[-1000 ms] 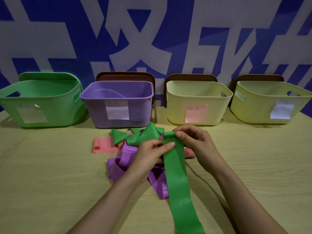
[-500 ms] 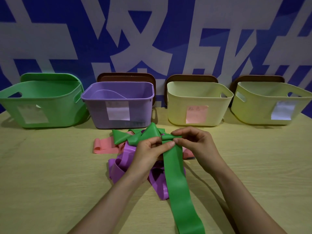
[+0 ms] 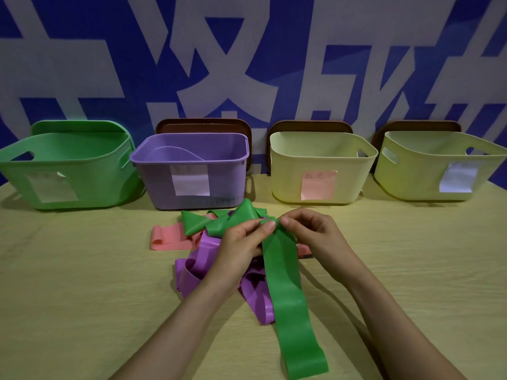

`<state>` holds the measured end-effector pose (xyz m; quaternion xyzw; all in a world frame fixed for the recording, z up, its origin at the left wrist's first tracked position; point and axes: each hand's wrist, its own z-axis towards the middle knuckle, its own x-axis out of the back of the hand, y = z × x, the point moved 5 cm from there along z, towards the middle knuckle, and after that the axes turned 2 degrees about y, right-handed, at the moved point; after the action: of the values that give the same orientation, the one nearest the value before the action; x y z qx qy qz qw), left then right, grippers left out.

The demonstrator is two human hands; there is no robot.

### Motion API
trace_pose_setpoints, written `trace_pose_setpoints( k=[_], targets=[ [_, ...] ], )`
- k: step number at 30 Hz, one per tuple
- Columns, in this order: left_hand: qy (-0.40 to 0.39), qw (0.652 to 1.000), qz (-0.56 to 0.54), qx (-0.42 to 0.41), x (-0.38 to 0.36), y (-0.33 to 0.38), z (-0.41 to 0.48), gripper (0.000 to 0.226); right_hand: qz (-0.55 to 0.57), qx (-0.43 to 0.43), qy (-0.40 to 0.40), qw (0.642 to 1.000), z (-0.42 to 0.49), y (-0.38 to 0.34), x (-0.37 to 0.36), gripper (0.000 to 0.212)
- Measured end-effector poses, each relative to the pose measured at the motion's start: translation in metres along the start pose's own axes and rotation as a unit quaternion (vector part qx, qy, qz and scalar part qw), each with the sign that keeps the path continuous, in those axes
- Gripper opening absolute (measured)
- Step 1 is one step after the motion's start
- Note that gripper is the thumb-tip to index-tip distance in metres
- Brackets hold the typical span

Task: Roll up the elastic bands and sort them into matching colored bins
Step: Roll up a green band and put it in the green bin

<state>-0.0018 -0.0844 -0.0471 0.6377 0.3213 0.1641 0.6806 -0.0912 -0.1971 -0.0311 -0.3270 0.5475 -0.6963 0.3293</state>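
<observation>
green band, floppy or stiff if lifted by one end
Probably floppy: the green band drapes flat down the table and twists in folds. Likely light: the left hand and right hand pinch its end with fingertips alone.

The paper labels (image 3: 189, 183) are too faint to read. The green bin (image 3: 68, 171) runs off the left edge. The green band (image 3: 288, 297) and purple band (image 3: 197, 270) cover part of the pink band (image 3: 170, 238).
</observation>
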Motion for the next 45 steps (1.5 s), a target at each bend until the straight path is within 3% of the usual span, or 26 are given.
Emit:
trace_pose_setpoints(
  k=[5,12,22,32,39,45],
  targets=[
    [0.019,0.999,0.035,-0.020,0.001,-0.002,0.000,0.016,-0.014,0.001,0.002,1.000,-0.001,-0.001,0.000,0.022],
    [-0.016,0.999,-0.018,0.039,-0.004,-0.011,0.001,0.031,0.045,0.002,0.019,0.999,-0.002,-0.003,0.003,0.022],
    [0.006,0.999,-0.034,0.018,-0.002,-0.003,0.000,0.038,0.034,0.051,-0.006,0.998,0.001,-0.005,0.004,0.019],
    [-0.003,1.000,-0.026,0.009,0.000,-0.003,0.001,0.031,0.006,0.006,-0.006,1.000,-0.001,-0.001,0.002,0.034],
    [0.007,1.000,-0.015,-0.015,0.001,-0.002,0.000,0.020,-0.017,-0.001,0.019,1.000,-0.001,0.000,0.002,0.028],
    [0.001,0.999,-0.021,0.033,-0.001,-0.009,0.001,0.024,0.061,0.014,0.038,0.997,0.001,-0.002,0.007,0.020]
  ],
)
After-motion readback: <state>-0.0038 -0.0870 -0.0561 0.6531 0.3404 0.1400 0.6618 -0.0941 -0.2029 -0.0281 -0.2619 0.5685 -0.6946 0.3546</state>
